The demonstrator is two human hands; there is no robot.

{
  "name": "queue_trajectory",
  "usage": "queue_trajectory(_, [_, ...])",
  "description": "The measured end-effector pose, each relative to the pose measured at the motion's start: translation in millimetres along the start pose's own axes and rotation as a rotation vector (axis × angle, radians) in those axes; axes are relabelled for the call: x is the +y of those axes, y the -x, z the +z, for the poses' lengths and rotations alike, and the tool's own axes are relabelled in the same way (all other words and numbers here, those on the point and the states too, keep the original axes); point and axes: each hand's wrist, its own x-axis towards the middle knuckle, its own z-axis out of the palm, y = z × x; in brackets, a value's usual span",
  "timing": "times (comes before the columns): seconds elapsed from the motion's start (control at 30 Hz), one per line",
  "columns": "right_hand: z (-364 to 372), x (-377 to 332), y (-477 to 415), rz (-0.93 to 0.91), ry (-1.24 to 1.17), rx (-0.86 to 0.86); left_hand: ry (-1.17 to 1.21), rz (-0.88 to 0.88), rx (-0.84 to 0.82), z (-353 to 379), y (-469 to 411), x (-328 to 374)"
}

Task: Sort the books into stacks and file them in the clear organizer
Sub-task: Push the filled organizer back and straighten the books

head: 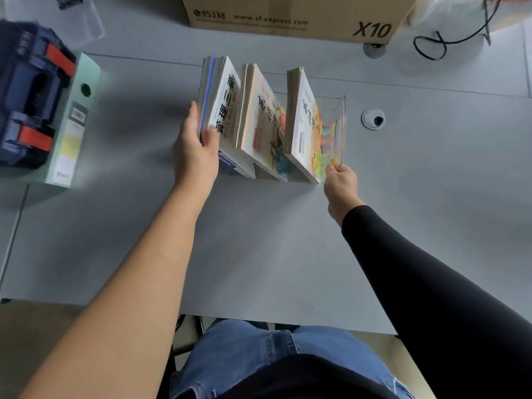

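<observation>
Three groups of books stand tilted in the clear organizer (339, 122) on the grey table. The left stack (227, 99) has a white cover with large black characters and a blue-edged book at its outer side. My left hand (195, 148) grips that stack's near left edge, thumb on the cover. The middle stack (263, 119) and the right stack (306, 122) have illustrated covers. My right hand (341, 182) pinches the organizer's near right corner.
A pale green file box (73, 122) holding dark blue and orange items lies at the left. A cardboard carton (288, 15) stands at the back. Two cable grommets (373, 118) and a black cable (449, 38) are at the right.
</observation>
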Motion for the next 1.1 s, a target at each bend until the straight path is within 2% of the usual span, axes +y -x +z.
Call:
queue_trajectory(0.37, [-0.6, -3.4, 1.5, 0.012, 0.065, 0.002, -0.057, -0.009, -0.094, -0.7, 7.6, 3.0])
queue_trajectory(0.47, [-2.9, -7.9, 4.2, -0.064, 0.02, -0.035, -0.04, -0.04, -0.13, -4.1, 8.2, 4.8])
queue_trajectory(0.6, [-9.5, -17.9, 5.3, -0.243, -0.068, -0.041, 0.179, -0.174, -0.117, -7.6, -2.1, 2.2])
queue_trajectory(0.7, [-10.0, -26.4, 2.4, -0.229, -0.111, -0.022, 0.436, -0.361, -0.185, -6.4, -9.0, 3.2])
queue_trajectory(0.77, [-8.2, -30.4, 2.1, -0.189, -0.099, -0.018, 0.539, -0.396, -0.23, -2.5, -10.7, 2.8])
queue_trajectory(1.0, [-10.3, -32.6, 4.3, -0.189, -0.046, -0.042, 0.565, -0.41, -0.309, -11.4, -11.1, 0.7])
queue_trajectory(1.1, [-18.0, -38.2, 7.0, -0.229, -0.032, 0.002, 0.538, -0.41, -0.222, -22.8, -16.8, -3.1])
